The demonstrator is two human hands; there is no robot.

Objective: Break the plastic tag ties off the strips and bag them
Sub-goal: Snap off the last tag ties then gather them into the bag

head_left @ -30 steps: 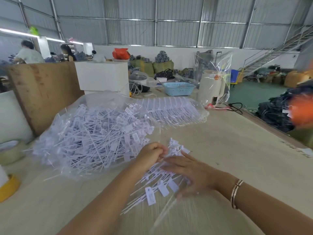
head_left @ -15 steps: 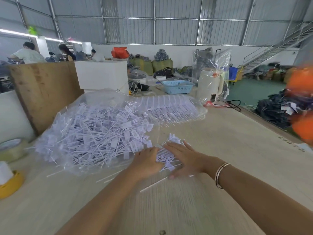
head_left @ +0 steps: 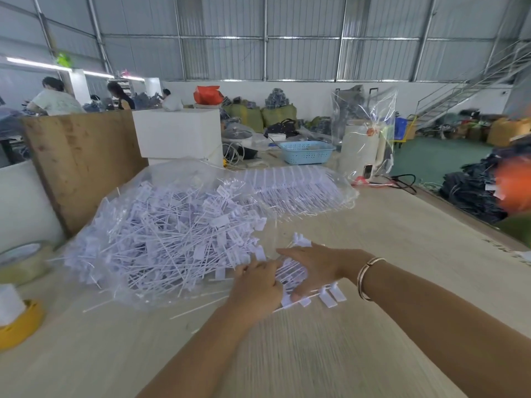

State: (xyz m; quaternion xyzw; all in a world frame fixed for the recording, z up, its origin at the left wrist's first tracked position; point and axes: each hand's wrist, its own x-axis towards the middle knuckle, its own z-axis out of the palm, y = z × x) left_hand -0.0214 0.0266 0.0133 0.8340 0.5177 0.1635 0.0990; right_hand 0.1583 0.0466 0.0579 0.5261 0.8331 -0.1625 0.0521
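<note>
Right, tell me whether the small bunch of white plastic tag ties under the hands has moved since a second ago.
Yes. The bunch of white plastic tag ties has slid away from the person, up against the clear plastic bag of loose ties.

Factory or warehouse packing hall: corrugated metal walls (head_left: pixel 301 38) at 12 o'clock, steel staircase (head_left: pixel 471 90) at 2 o'clock, stuffed sacks (head_left: pixel 267 116) along the far wall, workers (head_left: pixel 54 97) at 10 o'clock, dark garment heaps (head_left: pixel 474 191) at 3 o'clock.
</note>
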